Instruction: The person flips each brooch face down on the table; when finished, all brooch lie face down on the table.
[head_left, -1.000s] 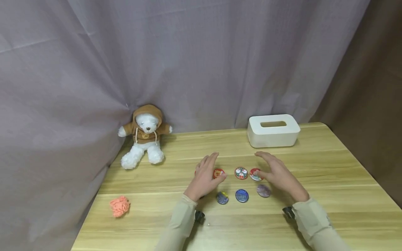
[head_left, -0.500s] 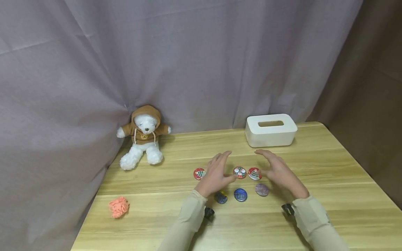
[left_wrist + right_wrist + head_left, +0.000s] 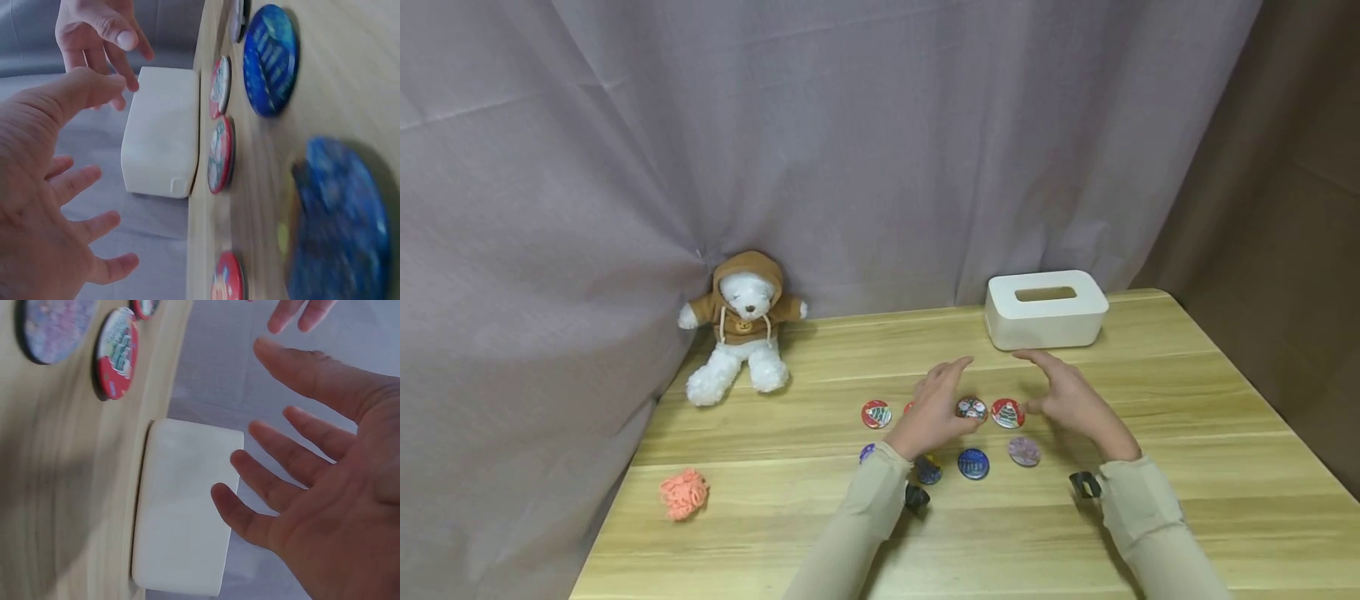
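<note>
My left hand (image 3: pixel 934 414) hovers over the left part of two rows of round button badges, fingers spread and holding nothing. Facing it, my right hand (image 3: pixel 1073 408) hangs in the air beside the right end of the rows, also spread. Between them lie a badge with white figures (image 3: pixel 972 408) and a red Christmas-tree badge (image 3: pixel 1007 413). Nearer me are a blue badge (image 3: pixel 973 463), a pale purple badge (image 3: pixel 1024 451) and a dark blue and yellow badge (image 3: pixel 928 471). Another red tree badge (image 3: pixel 876 414) lies at the left; my left hand partly covers the badges beside it.
A white tissue box (image 3: pixel 1047 310) stands at the back right of the wooden table (image 3: pixel 760 517). A white teddy bear (image 3: pixel 748 321) in a brown hoodie sits at the back left. A coral yarn bundle (image 3: pixel 685 494) lies at the left. Grey curtain hangs behind.
My left hand has moved right, toward my right hand, uncovering the left tree badge and part of a purple one. My right hand has shifted only slightly. The badges have stayed in place.
</note>
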Action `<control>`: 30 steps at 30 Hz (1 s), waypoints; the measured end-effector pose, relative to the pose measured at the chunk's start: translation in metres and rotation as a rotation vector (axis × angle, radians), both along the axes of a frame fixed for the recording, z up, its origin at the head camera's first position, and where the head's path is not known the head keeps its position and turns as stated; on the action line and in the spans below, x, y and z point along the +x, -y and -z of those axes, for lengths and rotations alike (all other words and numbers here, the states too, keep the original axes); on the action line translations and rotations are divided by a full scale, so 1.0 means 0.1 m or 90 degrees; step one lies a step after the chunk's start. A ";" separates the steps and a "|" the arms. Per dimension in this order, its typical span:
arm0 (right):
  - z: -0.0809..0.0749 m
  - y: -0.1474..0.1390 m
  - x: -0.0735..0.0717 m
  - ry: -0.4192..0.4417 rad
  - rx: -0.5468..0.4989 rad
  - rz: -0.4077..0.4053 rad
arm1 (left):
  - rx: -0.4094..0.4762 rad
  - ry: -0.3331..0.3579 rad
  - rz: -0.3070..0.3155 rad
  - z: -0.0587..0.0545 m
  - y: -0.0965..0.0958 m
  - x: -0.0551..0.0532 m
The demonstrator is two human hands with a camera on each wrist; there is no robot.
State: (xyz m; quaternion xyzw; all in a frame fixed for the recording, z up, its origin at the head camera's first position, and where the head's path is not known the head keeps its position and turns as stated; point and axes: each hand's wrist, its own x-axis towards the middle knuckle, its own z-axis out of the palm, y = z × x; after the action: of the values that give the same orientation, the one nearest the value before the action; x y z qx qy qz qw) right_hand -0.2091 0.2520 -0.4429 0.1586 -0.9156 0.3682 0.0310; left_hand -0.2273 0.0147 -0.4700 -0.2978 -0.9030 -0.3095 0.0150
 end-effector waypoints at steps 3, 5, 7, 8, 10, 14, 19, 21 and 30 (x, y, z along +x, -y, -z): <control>0.00 -0.02 -0.02 0.015 -0.001 -0.002 | -0.006 0.007 0.006 -0.01 -0.07 -0.02; 0.01 -0.03 -0.03 0.024 0.001 -0.002 | -0.012 0.015 0.006 0.00 -0.10 -0.03; 0.02 -0.03 -0.03 0.031 0.004 -0.003 | -0.015 0.019 0.005 0.00 -0.13 -0.04; 0.03 -0.03 -0.03 0.033 0.005 -0.003 | -0.013 0.023 0.003 0.00 -0.15 -0.04; 0.03 -0.03 -0.04 0.038 0.006 -0.003 | -0.013 0.032 0.002 0.01 -0.17 -0.04; 0.03 -0.04 -0.05 0.043 0.005 -0.005 | -0.007 0.053 0.000 0.02 -0.21 -0.06; 0.07 -0.05 -0.08 0.045 0.002 -0.012 | -0.007 0.063 -0.006 0.06 -0.27 -0.09; 0.09 -0.04 -0.09 0.053 0.001 -0.014 | -0.011 0.069 -0.004 0.08 -0.30 -0.10; 0.21 -0.06 -0.12 0.061 0.008 -0.027 | -0.034 0.077 -0.009 0.15 -0.37 -0.09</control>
State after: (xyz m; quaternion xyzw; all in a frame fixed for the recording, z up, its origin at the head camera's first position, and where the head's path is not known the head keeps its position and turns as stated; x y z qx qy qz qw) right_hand -0.2214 0.2576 -0.4644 0.1599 -0.9148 0.3703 -0.0217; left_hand -0.2365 0.0513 -0.4852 -0.2727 -0.9121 -0.3028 -0.0455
